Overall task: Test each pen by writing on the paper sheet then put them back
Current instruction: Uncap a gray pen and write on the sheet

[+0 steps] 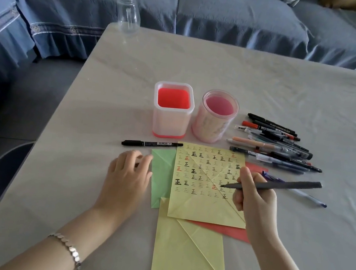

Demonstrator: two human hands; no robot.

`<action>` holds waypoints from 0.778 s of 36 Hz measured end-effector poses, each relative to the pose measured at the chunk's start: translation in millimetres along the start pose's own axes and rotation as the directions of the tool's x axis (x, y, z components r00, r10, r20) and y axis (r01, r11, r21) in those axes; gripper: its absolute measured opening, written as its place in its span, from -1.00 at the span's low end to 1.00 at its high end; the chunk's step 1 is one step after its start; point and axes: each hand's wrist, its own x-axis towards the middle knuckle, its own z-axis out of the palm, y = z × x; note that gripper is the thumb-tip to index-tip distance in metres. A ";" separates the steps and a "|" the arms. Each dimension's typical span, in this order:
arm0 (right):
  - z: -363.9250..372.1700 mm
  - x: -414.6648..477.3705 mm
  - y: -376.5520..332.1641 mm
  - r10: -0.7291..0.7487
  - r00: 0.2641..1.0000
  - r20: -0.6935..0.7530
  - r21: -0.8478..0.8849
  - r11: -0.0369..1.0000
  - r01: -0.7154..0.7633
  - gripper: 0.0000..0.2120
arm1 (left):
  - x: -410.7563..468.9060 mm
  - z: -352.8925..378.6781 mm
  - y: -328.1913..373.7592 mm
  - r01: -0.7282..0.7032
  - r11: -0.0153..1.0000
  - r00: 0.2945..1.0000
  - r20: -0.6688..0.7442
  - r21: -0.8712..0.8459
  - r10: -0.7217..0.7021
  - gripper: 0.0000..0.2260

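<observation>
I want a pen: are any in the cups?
No, the square cup and round cup are empty; the pens lie on the table.

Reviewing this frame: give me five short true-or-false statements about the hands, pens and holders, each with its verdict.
1. The right hand grips a grey pen with its tip on the written yellow sheet. True.
2. The square pen holder is full of pens. False: no pens stand in it.
3. The left hand holds the black marker. False: the marker lies on the table beyond the fingers, untouched.
4. A pile of pens lies right of the round pen holder. True.
5. The clear jar stands between the holders. False: it stands at the table's far edge.
</observation>
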 end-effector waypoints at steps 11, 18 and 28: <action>4.1 -5.7 6.6 -0.144 0.990 0.009 -0.026 0.989 0.144 -0.70 | -45.2 7.7 25.8 -0.347 0.912 0.864 0.304 -0.216 0.401 -0.69; 15.5 -13.0 16.1 -0.159 0.986 -0.053 -0.007 0.987 0.159 -0.76 | -43.7 5.9 21.6 -0.384 0.893 0.823 0.353 -0.234 0.446 -0.66; 50.3 -27.7 47.8 -0.261 0.963 -0.071 -0.159 0.956 0.248 -0.73 | -41.6 6.6 18.0 -0.420 0.872 0.817 0.314 -0.251 0.483 -0.64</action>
